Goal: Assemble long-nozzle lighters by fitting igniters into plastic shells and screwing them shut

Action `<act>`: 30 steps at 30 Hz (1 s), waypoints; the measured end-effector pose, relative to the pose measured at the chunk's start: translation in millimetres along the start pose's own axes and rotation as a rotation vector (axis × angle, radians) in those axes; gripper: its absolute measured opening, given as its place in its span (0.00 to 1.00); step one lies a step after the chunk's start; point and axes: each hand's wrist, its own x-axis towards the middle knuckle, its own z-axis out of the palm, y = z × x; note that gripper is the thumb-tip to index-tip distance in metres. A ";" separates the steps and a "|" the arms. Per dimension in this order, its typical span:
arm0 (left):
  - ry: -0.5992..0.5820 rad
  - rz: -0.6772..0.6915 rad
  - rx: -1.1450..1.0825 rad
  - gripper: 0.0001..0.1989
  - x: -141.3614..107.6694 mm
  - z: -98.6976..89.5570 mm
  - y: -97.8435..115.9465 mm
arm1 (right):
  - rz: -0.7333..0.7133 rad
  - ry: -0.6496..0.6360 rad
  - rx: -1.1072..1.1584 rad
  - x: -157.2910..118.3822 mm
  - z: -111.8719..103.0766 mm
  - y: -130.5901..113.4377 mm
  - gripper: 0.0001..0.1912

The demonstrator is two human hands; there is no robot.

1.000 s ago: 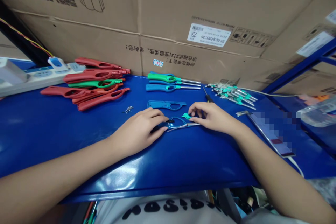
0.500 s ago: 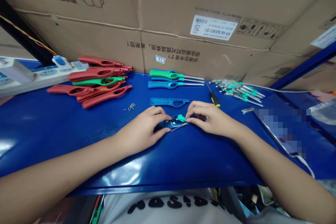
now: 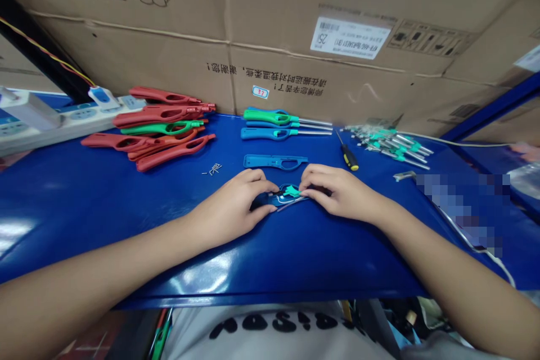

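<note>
A blue lighter handle half (image 3: 275,201) lies on the table between my hands, mostly covered by my fingers. In it sits a teal trigger piece (image 3: 292,192) with a white wire and a small black part beside it. My left hand (image 3: 236,199) grips the left end of the handle half, index finger at the black part and thumb at the near edge. My right hand (image 3: 337,194) pinches the teal trigger piece where its metal tube starts; the tube is mostly hidden under the fingers. Just behind lies another blue handle half (image 3: 274,162), inner side up.
Red, orange and green handle shells (image 3: 172,154) are piled at left by a power strip (image 3: 80,118). Lighters with metal tubes (image 3: 270,134) lie at the back. At right are a screwdriver (image 3: 348,156), trigger-and-tube assemblies (image 3: 396,146) and a phone (image 3: 459,214). Small screws (image 3: 215,169) lie left of centre.
The whole view has shifted slightly. The teal trigger piece appears to lie a little flatter in the blue handle half. Both hands keep nearly the same hold.
</note>
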 end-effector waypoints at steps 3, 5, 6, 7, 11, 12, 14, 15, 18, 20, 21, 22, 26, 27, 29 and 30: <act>-0.003 0.008 0.000 0.14 0.0 0.3 0.1 | 0.002 0.009 0.005 -0.3 -0.6 0.0 0.07; -0.005 0.017 0.002 0.14 0.0 0.3 0.0 | 0.002 0.006 0.000 0.1 -0.2 -0.7 0.07; -0.006 0.021 0.003 0.14 -0.1 0.2 0.0 | 0.000 0.004 -0.006 0.3 0.4 -1.4 0.07; -0.005 0.023 0.005 0.13 -0.2 0.1 0.1 | -0.005 0.002 -0.013 0.6 1.1 -2.1 0.07; 0.000 0.019 -0.001 0.13 -0.3 -0.6 0.3 | -0.044 0.009 -0.052 1.3 4.5 -5.2 0.08; 0.001 0.016 -0.004 0.13 -0.1 -0.7 0.4 | -0.057 0.013 -0.074 1.3 5.2 -5.8 0.08; 0.004 0.002 -0.013 0.13 0.6 -1.0 0.7 | -0.080 0.015 -0.147 0.9 6.0 -6.9 0.08; 0.006 -0.006 -0.017 0.13 1.0 -1.1 0.9 | -0.091 0.013 -0.192 0.6 6.1 -7.6 0.08; 0.008 -0.028 -0.031 0.13 2.0 -1.4 1.6 | -0.118 -0.005 -0.310 0.2 5.6 -10.2 0.09; 0.011 -0.033 -0.046 0.12 2.1 -1.5 1.6 | -0.131 -0.015 -0.349 0.2 5.0 -11.9 0.10; 0.012 -0.035 -0.055 0.12 1.9 -1.5 1.4 | -0.136 -0.019 -0.359 0.2 4.8 -12.5 0.10; 0.016 -0.037 -0.064 0.12 1.8 -1.4 1.1 | -0.139 -0.022 -0.363 0.1 4.6 -13.0 0.10; 0.018 -0.037 -0.086 0.12 2.1 -0.7 0.0 | -0.143 -0.027 -0.353 -0.6 5.2 -12.9 0.10; 0.018 -0.035 -0.089 0.12 2.4 -0.5 -0.2 | -0.141 -0.028 -0.349 -0.7 5.7 -12.6 0.09; 0.020 -0.033 -0.094 0.12 3.1 -0.2 -0.4 | -0.136 -0.032 -0.347 -0.8 6.8 -12.1 0.09; 0.021 -0.034 -0.095 0.12 3.3 -0.1 -0.5 | -0.136 -0.034 -0.346 -0.8 7.3 -11.9 0.09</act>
